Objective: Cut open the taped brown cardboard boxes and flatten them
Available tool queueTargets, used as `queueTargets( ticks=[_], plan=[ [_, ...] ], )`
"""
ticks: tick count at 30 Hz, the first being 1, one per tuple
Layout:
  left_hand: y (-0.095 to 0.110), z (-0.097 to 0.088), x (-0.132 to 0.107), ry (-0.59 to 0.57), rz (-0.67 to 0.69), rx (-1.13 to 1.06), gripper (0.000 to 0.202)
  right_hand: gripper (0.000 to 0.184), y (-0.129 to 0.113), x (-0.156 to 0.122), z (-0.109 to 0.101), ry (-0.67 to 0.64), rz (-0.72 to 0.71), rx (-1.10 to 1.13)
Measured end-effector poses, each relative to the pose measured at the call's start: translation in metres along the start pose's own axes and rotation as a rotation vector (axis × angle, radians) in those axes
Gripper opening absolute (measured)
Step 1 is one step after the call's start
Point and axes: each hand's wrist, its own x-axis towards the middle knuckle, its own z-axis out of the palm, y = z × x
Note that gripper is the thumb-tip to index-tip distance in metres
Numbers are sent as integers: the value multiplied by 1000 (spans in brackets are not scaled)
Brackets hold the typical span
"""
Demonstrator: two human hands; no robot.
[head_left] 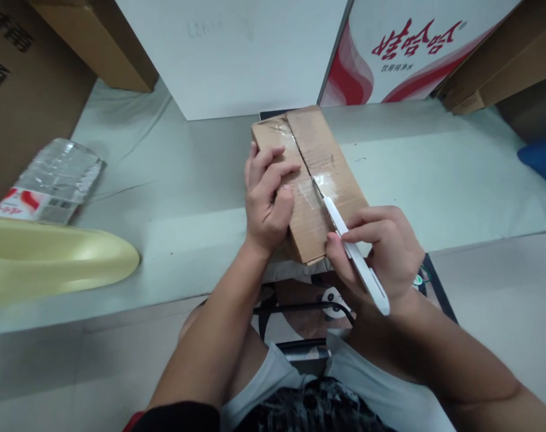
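A small brown cardboard box (320,150), taped along its middle seam, lies on the pale table (187,180) in front of me. My left hand (266,198) presses on the box's left flap with fingers curled down over it. My right hand (385,252) is closed round a white utility knife (354,255). The knife's blade tip rests on the taped seam near the middle of the box.
A large white carton (237,54) and a red-and-white printed carton (403,48) stand behind the box. Brown cartons stand at the far left (25,90) and far right (493,66). A clear plastic pack (52,180), a yellow plastic object (52,258) and something blue (543,159) lie around.
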Motion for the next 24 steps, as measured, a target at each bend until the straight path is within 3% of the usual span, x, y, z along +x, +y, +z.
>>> queueTargets(
  ticks=[17, 21, 24],
  plan=[
    [0, -1, -1, -3, 23, 8, 45, 20, 2, 18, -3, -16, 53, 46],
    [1, -2, 0, 18, 10, 7, 45, 19, 4, 6, -8, 38, 31, 59],
    [2, -1, 0, 23, 2, 6, 46, 13, 10, -12, -21, -86, 94, 41]
  ],
)
